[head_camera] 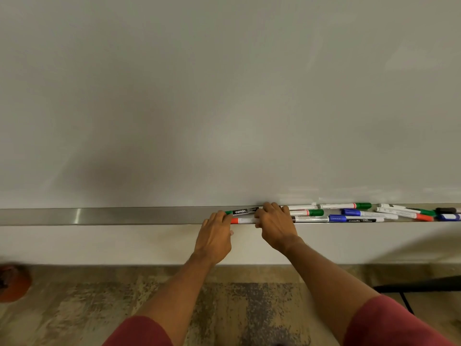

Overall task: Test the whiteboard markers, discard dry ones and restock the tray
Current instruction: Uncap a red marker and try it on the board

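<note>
Brushed metal runs across the view as a long tray (99, 216) under the whiteboard (224, 96), its left stretch bare. At far left on the floor sits a blurred orange-red object (13, 283). Toward the middle, the person's left hand (215, 236) reaches to the tray with fingers curled at the end of a green marker with a black label (245, 211); a red-ended marker (243, 220) lies just below it along the tray's front lip. The right hand (275, 223) is curled over the other ends of these two markers; whether it grips one or both cannot be told. Both forearms come from dark red sleeves (389, 323). Right of the hands the tray holds a loose cluster of markers: green-capped ones (363, 205), blue-capped ones (336, 218), a red-capped one (424, 217) and a black-capped one (445, 210), some overlapping.
</note>
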`<state>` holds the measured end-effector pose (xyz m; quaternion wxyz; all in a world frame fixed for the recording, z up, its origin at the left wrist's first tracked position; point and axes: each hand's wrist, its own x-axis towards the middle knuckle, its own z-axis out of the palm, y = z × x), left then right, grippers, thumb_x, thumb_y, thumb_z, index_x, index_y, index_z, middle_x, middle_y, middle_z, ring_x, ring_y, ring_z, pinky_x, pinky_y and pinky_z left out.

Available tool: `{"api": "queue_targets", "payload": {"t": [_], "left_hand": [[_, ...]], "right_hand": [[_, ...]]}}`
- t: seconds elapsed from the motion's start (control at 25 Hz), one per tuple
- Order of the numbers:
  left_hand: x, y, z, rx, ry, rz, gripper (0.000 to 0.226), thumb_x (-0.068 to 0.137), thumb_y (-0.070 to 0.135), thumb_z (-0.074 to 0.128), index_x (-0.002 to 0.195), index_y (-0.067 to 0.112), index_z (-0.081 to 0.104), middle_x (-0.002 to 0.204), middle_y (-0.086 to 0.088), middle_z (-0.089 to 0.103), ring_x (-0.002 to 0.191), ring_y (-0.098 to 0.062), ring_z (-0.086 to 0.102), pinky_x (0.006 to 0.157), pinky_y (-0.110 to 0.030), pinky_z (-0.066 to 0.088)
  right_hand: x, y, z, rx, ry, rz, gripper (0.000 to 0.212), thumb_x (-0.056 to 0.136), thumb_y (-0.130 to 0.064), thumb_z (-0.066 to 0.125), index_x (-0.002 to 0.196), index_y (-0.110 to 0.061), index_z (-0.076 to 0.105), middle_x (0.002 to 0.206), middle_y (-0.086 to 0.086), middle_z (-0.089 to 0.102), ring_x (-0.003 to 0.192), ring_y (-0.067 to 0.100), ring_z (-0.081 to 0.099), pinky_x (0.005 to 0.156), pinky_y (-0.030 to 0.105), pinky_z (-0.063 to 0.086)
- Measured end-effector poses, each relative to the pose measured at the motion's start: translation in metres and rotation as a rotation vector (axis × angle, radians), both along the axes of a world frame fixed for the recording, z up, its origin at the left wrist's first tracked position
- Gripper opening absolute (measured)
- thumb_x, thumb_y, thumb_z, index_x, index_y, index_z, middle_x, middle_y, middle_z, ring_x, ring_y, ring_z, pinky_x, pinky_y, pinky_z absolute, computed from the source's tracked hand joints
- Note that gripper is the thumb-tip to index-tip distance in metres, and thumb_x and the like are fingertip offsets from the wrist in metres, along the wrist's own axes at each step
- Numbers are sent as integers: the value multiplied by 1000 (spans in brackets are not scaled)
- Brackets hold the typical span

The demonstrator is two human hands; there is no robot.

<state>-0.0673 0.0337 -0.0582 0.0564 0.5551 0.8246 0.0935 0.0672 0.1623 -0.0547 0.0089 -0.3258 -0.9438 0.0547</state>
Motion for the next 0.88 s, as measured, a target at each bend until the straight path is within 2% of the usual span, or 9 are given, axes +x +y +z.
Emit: {"api": "queue_targets", "payload": {"t": [0.16, 0.32, 0.48, 0.6, 0.68, 0.76, 0.88], "left_hand": [[-4, 3, 4, 37, 3, -33, 41, 95, 28, 57, 134, 18, 50, 126, -2, 49, 113, -17, 48, 96, -29, 40], [-7, 6, 25, 128, -85, -76, 26, 93, 22, 60, 117, 13, 65, 109, -4, 60, 96, -20, 57, 84, -29, 47], [-8, 8, 47, 155, -128, -145, 22, 94, 16, 57, 113, 13, 68, 98, -6, 61, 87, -21, 57, 77, -32, 49], [-10, 10, 65, 144, -168, -186, 22, 96, 18, 52, 111, 16, 69, 94, -5, 62, 84, -22, 57, 76, -35, 48], [-12, 12, 76, 125, -174, -189, 23, 97, 19, 52, 110, 17, 70, 94, -5, 64, 83, -20, 57, 76, -35, 48], [-12, 12, 85, 118, -179, -185, 23, 96, 20, 52, 109, 15, 71, 94, -6, 66, 81, -21, 57, 76, -36, 48], [-10, 15, 96, 111, -203, -194, 24, 97, 20, 53, 113, 15, 70, 96, -8, 67, 83, -21, 59, 78, -38, 51]], "right_hand": [[4, -3, 8, -44, 67, -17, 23, 93, -19, 56, 115, -19, 59, 117, 3, 54, 109, 23, 49, 93, 35, 35], [14, 0, 31, -68, 102, 22, 24, 88, -18, 55, 111, -19, 61, 108, 2, 59, 103, 23, 52, 86, 35, 37], [18, -3, 53, -153, 155, 92, 26, 90, -18, 55, 115, -18, 63, 104, 5, 66, 96, 27, 59, 80, 33, 40], [21, -5, 69, -159, 208, 95, 25, 85, -8, 54, 104, -16, 68, 94, 6, 67, 87, 27, 59, 71, 30, 39], [23, -5, 79, -121, 238, 103, 21, 83, -6, 54, 97, -14, 68, 88, 7, 66, 83, 28, 58, 66, 29, 31], [25, -5, 88, -69, 249, 117, 22, 84, -5, 54, 98, -15, 68, 88, 7, 66, 83, 27, 56, 67, 27, 26], [26, -5, 95, -3, 265, 129, 25, 84, -5, 56, 104, -15, 68, 92, 7, 67, 85, 26, 56, 70, 27, 27]]}}
